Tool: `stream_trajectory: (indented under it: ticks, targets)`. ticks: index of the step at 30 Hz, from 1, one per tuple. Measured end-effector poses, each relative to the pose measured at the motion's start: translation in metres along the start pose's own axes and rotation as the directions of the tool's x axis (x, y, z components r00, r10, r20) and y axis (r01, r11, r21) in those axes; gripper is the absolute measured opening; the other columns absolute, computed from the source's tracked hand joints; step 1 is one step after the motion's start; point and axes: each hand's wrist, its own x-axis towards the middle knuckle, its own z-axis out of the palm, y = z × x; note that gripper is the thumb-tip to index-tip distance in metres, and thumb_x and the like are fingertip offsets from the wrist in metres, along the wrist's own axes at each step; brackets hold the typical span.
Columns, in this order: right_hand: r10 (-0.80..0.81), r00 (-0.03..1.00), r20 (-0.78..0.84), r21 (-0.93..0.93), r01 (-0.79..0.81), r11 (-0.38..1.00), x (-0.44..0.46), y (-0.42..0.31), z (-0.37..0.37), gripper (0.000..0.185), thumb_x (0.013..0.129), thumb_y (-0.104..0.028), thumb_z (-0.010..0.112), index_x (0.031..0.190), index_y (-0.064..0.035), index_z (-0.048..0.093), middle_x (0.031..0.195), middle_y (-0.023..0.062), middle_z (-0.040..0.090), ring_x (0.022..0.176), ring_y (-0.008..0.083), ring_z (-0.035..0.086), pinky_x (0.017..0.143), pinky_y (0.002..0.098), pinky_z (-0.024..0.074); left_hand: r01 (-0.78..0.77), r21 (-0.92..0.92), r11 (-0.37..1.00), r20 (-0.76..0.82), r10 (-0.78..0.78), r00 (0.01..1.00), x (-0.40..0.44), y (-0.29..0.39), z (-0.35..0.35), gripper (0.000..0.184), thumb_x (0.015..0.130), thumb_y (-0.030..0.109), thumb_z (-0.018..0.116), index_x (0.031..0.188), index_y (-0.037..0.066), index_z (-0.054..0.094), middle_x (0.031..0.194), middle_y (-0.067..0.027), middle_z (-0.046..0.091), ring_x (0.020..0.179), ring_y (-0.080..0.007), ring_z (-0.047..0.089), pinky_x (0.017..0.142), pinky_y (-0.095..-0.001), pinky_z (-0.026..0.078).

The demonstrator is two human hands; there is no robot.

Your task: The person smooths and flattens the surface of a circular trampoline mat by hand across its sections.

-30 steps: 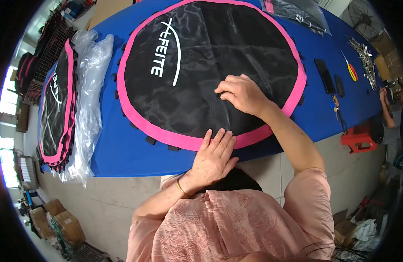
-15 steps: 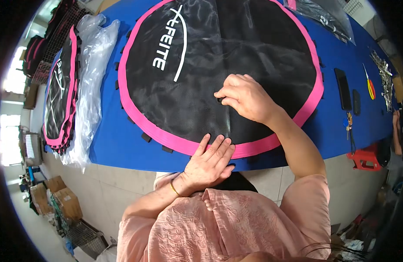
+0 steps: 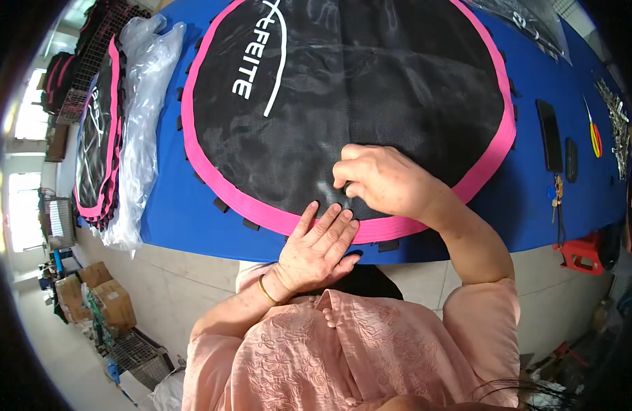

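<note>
A round black trampoline mat [image 3: 398, 103] with a pink border, black edge tabs and white lettering lies on the blue table. My left hand [image 3: 319, 246], with a gold bangle on its wrist, rests flat on the mat's near border, fingers spread. Just beyond it, my right hand [image 3: 384, 179] is closed in a pinch low over the black mesh. A small dark bit shows between its fingertips, but the fingers hide most of it. A light streak marks the mesh beside the right fingertips.
To the left lie stacked pink-edged mats [image 3: 96, 147] and a clear plastic bag [image 3: 139, 137]. On the right are a phone [image 3: 549, 135], a dark slim object [image 3: 571, 159], keys [image 3: 555, 192], red-and-yellow snips [image 3: 595, 139] and a pile of metal pieces [image 3: 614, 123]. A red stool [image 3: 579, 257] stands below.
My right hand has come down the mat toward me, closer to the left fingers, still pinched. The left hand stays flat on the border. The whole view has shifted slightly.
</note>
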Motion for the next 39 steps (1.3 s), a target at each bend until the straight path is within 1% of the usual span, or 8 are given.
stream_trajectory:
  ticks: [9, 14, 21, 23, 25, 27, 32, 39]
  targets:
    - [0.093, 0.989, -0.115, -0.011, -0.095, 0.995, 0.003, 0.000, -0.005, 0.020, 0.085, -0.002, 0.075, 0.098, -0.0035, 0.059, 0.093, 0.0138, 0.062, 0.085, 0.0380, 0.068, 0.076, 0.0457, 0.0543, 0.021, -0.014, 1.000, 0.007, -0.021, 1.000, 0.002, 0.002, -0.004, 0.056, 0.093, 0.039, 0.074, 0.136, 0.003, 0.068, 0.143, -0.0153, 0.065, 0.144, -0.0337, 0.054, 0.125, -0.0611, 0.033]
    - [0.173, 0.967, -0.189, -0.038, -0.184, 0.982, 0.004, 0.012, -0.014, 0.018, 0.087, -0.001, 0.077, 0.095, -0.0034, 0.061, 0.089, 0.0122, 0.062, 0.081, 0.0314, 0.070, 0.073, 0.0423, 0.0547, 0.015, -0.017, 1.000, -0.016, -0.016, 1.000, 0.004, 0.002, -0.006, 0.056, 0.093, 0.039, 0.074, 0.136, 0.003, 0.068, 0.142, -0.0157, 0.065, 0.142, -0.0339, 0.056, 0.124, -0.0607, 0.034]
    - [0.083, 0.996, -0.019, -0.049, -0.084, 0.995, 0.001, -0.002, -0.004, 0.016, 0.083, -0.009, 0.077, 0.086, -0.0051, 0.063, 0.085, 0.0113, 0.063, 0.081, 0.0347, 0.068, 0.073, 0.0454, 0.0532, 0.007, -0.046, 0.999, -0.059, -0.010, 0.998, 0.003, 0.001, -0.004, 0.055, 0.092, 0.038, 0.076, 0.133, 0.003, 0.070, 0.138, -0.0162, 0.067, 0.140, -0.0337, 0.058, 0.121, -0.0599, 0.039]
    - [0.066, 0.997, 0.029, -0.084, -0.063, 0.994, 0.002, -0.005, 0.007, 0.016, 0.082, -0.011, 0.078, 0.084, -0.0063, 0.063, 0.084, 0.0092, 0.064, 0.083, 0.0329, 0.067, 0.078, 0.0455, 0.0519, -0.001, -0.036, 0.999, -0.074, -0.002, 0.997, 0.004, 0.000, -0.005, 0.056, 0.091, 0.038, 0.077, 0.134, 0.003, 0.070, 0.133, -0.0154, 0.067, 0.134, -0.0336, 0.060, 0.120, -0.0573, 0.042]
    - [0.057, 0.998, 0.039, -0.099, -0.053, 0.994, 0.000, -0.008, 0.010, 0.017, 0.082, -0.012, 0.079, 0.084, -0.0071, 0.063, 0.084, 0.0080, 0.064, 0.084, 0.0316, 0.067, 0.081, 0.0448, 0.0510, -0.003, -0.094, 0.996, -0.143, -0.010, 0.990, 0.003, -0.001, -0.002, 0.052, 0.097, 0.039, 0.070, 0.133, 0.001, 0.069, 0.125, -0.0182, 0.066, 0.119, -0.0364, 0.065, 0.116, -0.0559, 0.045]
    - [0.051, 0.997, 0.050, -0.116, -0.045, 0.992, -0.001, -0.009, 0.009, 0.017, 0.081, -0.012, 0.079, 0.083, -0.0078, 0.063, 0.084, 0.0069, 0.064, 0.084, 0.0303, 0.067, 0.083, 0.0441, 0.0500, 0.006, -0.071, 0.997, -0.149, -0.017, 0.989, 0.002, 0.000, -0.004, 0.056, 0.091, 0.037, 0.077, 0.135, 0.005, 0.070, 0.124, -0.0141, 0.064, 0.117, -0.0321, 0.063, 0.113, -0.0507, 0.049]
    - [0.074, 0.984, 0.160, -0.111, -0.057, 0.992, 0.000, -0.017, 0.005, 0.018, 0.081, -0.014, 0.080, 0.082, -0.0088, 0.063, 0.081, 0.0048, 0.065, 0.086, 0.0281, 0.066, 0.087, 0.0424, 0.0487, 0.047, -0.152, 0.987, -0.173, -0.074, 0.982, -0.002, 0.000, -0.002, 0.054, 0.092, 0.036, 0.076, 0.131, 0.000, 0.069, 0.130, -0.0164, 0.064, 0.117, -0.0332, 0.063, 0.107, -0.0497, 0.051]
    - [0.053, 0.989, 0.136, -0.071, -0.043, 0.997, 0.000, -0.013, 0.004, 0.015, 0.081, -0.011, 0.079, 0.083, -0.0069, 0.064, 0.083, 0.0064, 0.068, 0.083, 0.0286, 0.067, 0.085, 0.0427, 0.0506, 0.033, -0.102, 0.994, -0.150, -0.049, 0.987, 0.002, 0.001, -0.005, 0.051, 0.092, 0.034, 0.075, 0.129, -0.002, 0.069, 0.142, -0.0196, 0.062, 0.123, -0.0347, 0.063, 0.108, -0.0494, 0.050]
